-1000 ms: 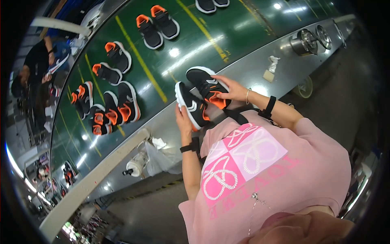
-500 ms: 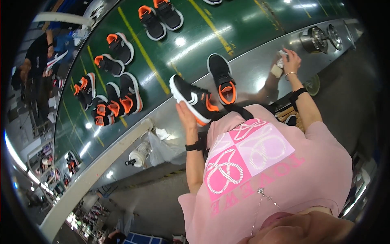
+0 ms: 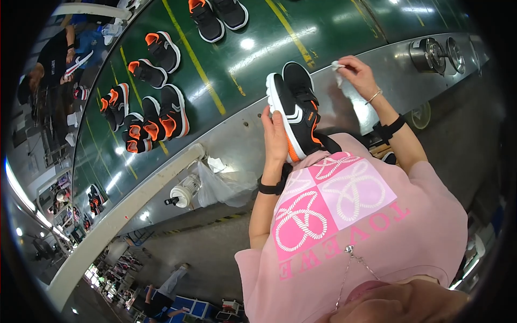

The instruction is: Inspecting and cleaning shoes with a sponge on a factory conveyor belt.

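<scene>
A black sneaker [image 3: 286, 106] with a white and orange sole and orange lining is tilted on its side in front of me. My left hand [image 3: 275, 135] grips it along the sole, thumb against the edge. Partly behind it is a second black sneaker [image 3: 299, 81], its toe pointing away from me. Over the metal ledge, my right hand [image 3: 360, 77] pinches a small crumpled white cloth or tissue [image 3: 337, 67], with the fingers closed and the cloth hanging from the fingertips.
Several black and orange sneakers [image 3: 173, 119] stand on the green belt [image 3: 226, 70] to the left and beyond. A metal pot [image 3: 427, 55] sits at the right end of the ledge [image 3: 237, 134]. A clear bottle [image 3: 183, 197] and plastic bag [image 3: 218, 185] lie near a pale bar [image 3: 134, 215]. A person [image 3: 54, 51] works at far left.
My left hand has shifted right with the held sneaker, bringing it against the second sneaker. My right hand has lifted the white cloth and moved it left, towards the sneakers.
</scene>
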`<state>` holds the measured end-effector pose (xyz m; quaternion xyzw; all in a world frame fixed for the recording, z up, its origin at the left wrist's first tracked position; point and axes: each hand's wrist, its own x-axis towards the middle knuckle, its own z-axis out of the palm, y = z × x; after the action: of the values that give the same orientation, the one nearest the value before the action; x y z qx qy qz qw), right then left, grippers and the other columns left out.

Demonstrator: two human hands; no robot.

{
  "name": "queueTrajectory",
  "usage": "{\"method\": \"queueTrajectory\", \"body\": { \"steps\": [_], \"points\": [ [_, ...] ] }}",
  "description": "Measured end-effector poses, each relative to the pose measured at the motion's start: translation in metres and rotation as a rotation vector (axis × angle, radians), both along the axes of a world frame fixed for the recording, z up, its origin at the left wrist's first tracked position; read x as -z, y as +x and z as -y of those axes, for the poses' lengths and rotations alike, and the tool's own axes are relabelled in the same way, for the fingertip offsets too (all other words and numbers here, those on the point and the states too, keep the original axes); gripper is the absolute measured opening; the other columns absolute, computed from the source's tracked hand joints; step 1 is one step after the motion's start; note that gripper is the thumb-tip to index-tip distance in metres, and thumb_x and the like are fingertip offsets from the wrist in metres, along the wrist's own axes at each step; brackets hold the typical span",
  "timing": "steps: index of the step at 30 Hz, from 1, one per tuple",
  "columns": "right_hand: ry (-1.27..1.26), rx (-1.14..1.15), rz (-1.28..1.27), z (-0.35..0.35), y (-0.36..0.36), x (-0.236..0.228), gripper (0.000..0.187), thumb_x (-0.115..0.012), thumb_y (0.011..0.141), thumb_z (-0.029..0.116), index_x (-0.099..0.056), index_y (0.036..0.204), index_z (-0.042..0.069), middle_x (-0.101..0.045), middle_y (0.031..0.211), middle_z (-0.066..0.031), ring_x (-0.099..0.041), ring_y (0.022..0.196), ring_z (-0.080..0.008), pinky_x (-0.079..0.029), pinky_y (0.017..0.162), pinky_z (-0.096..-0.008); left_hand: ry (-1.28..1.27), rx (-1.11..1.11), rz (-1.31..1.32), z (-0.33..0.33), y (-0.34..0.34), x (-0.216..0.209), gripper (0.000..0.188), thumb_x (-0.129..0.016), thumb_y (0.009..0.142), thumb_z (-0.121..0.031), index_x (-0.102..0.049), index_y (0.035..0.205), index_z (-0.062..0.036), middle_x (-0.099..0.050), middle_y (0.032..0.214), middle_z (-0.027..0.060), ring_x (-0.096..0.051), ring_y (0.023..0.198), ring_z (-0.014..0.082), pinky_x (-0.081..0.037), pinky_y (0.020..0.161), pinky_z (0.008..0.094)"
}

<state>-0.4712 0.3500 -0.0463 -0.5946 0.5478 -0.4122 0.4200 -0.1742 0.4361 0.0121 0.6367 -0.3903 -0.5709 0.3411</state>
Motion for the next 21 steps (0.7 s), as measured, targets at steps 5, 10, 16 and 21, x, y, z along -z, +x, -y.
{"method": "queueTrajectory", "body": {
  "steps": [5, 10, 16, 21],
  "points": [
    [0.445, -0.257, 0.455, -0.014, 0.055, -0.053, 0.016, -0.062, 0.094, 0.003, -0.064, 0.110, -0.002, -0.065, 0.109, -0.0012, -0.060, 0.102, -0.0102, -0.049, 0.089, -0.0248, -0.131, 0.085, 0.058, 0.000, -0.009, 0.011, 0.060, -0.036, 0.107, -0.043, -0.031, 0.147, 0.0010, -0.049, 0.137, 0.0269, -0.051, 0.125, 0.0342, -0.038, 0.106, 0.0410],
    [0.044, -0.472, 0.042, -0.029, 0.074, -0.075, 0.017, -0.067, 0.086, -0.001, -0.067, 0.103, 0.003, -0.065, 0.102, -0.0079, -0.065, 0.092, -0.0185, -0.052, 0.081, -0.0304, -0.100, 0.133, 0.099, 0.005, -0.013, 0.009, 0.057, -0.035, 0.107, -0.039, -0.028, 0.148, 0.0008, -0.040, 0.145, 0.0286, -0.044, 0.133, 0.0385, -0.034, 0.110, 0.0437],
    [-0.341, -0.565, -0.167, -0.040, 0.092, -0.077, 0.016, -0.071, 0.083, 0.004, -0.068, 0.098, 0.006, -0.061, 0.095, -0.0082, -0.063, 0.086, -0.0276, -0.052, 0.075, -0.0366, -0.127, 0.132, 0.074, 0.005, -0.016, 0.011, 0.057, -0.034, 0.107, -0.038, -0.028, 0.148, 0.0008, -0.037, 0.146, 0.0295, -0.041, 0.134, 0.0397, -0.032, 0.111, 0.0442],
    [-0.416, -0.545, -0.269, -0.031, 0.084, -0.074, 0.016, -0.071, 0.080, 0.003, -0.067, 0.095, 0.006, -0.059, 0.089, -0.0076, -0.062, 0.080, -0.0268, -0.051, 0.070, -0.0369, -0.133, 0.155, 0.114, 0.007, -0.018, 0.013, 0.057, -0.034, 0.107, -0.038, -0.028, 0.148, 0.0008, -0.037, 0.146, 0.0304, -0.040, 0.135, 0.0413, -0.032, 0.111, 0.0450]
  ]
}}
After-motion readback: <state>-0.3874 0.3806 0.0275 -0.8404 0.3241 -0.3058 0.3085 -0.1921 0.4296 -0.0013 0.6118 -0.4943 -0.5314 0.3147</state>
